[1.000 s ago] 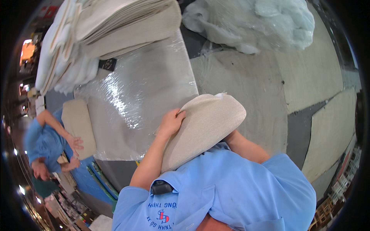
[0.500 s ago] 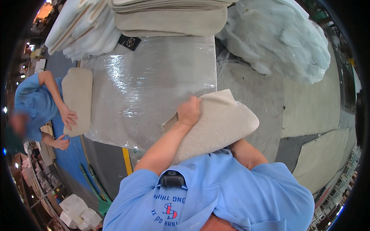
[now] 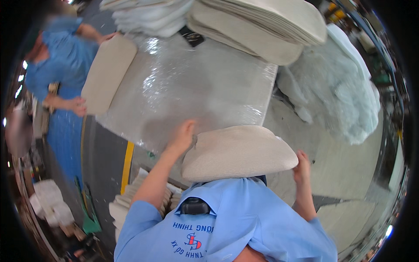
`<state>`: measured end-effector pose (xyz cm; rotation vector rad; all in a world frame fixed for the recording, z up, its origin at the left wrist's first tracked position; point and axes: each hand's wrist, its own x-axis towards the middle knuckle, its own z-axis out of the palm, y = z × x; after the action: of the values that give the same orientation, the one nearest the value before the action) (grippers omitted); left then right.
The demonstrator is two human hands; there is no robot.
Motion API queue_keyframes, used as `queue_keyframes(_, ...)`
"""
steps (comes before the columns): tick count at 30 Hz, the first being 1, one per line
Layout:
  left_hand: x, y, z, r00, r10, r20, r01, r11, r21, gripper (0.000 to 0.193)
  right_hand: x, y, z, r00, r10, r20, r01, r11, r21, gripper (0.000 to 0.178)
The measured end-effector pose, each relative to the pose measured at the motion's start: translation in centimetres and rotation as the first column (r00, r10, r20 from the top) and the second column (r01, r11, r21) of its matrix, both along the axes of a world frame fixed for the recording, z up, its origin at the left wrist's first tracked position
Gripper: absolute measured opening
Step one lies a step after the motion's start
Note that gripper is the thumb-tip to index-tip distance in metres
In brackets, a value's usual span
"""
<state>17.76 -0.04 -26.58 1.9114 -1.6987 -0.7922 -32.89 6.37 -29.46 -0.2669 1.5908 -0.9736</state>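
Observation:
A beige fabric cushion point(image 3: 240, 150), rounded at its ends, stands up against my front at the near edge of the plastic-wrapped table point(image 3: 209, 87). My right hand point(image 3: 302, 167) grips the cushion's right end with bent fingers. Just off its left end is my left hand point(image 3: 183, 136), smeared by motion, so its fingers cannot be read. Whether it touches the cushion is unclear.
Beige cushions lie in a stack point(image 3: 262, 26) at the table's far side, beside folded white padding point(image 3: 148, 15). Plastic-wrapped white material point(image 3: 336, 91) bulges at right. A co-worker point(image 3: 65, 56) at left handles another beige cushion point(image 3: 109, 74). More cushions point(image 3: 120, 209) are piled below my left arm.
The cushion has turned level and plumper before me. My left hand has come off its top and moved left; my right hand has come out from beneath to its right end. The view has swung.

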Motion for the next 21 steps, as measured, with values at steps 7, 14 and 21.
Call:
queue_keyframes(7, 4.4, 15.5, -1.1, 0.998, -0.056, -0.013, 0.052, 0.797, 0.602, 0.028, 14.0, -1.9, 18.1, -0.266, 0.383, -0.885, -0.962, -0.159, 0.221, 0.077)
queue_keyframes(14, -1.1, 9.8, 2.4, 0.840, 0.286, -0.461, -0.059, 0.892, 0.448, 0.047, 16.1, -5.7, 15.3, -0.055, 0.583, -0.811, -0.989, 0.079, 0.124, 0.061)
queue_keyframes(21, -7.8, 0.7, 4.2, 0.469, 0.537, -0.701, -0.159, 0.833, 0.531, 0.074, 15.8, -7.1, 18.1, 0.716, 0.605, -0.349, -0.697, 0.650, -0.302, 0.037)
